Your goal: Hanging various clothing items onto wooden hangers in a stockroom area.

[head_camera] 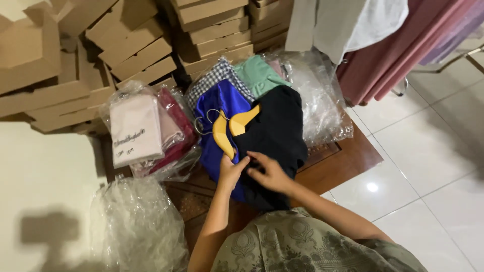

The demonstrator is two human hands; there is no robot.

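While both hands meet over the black garment, the left hand pinches its edge with curled fingers beside the yellow hanger, and the right hand lies half open, fingertips pressing the cloth, which spreads just beyond them on the blue garment

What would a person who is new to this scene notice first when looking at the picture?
Probably the two hands at the middle: the left hand and right hand meet on a black garment lying over a bright blue garment, with two yellow wooden hangers on top. To the left lie pink folded clothes in clear bags, and stacks of flat cardboard boxes fill the background.
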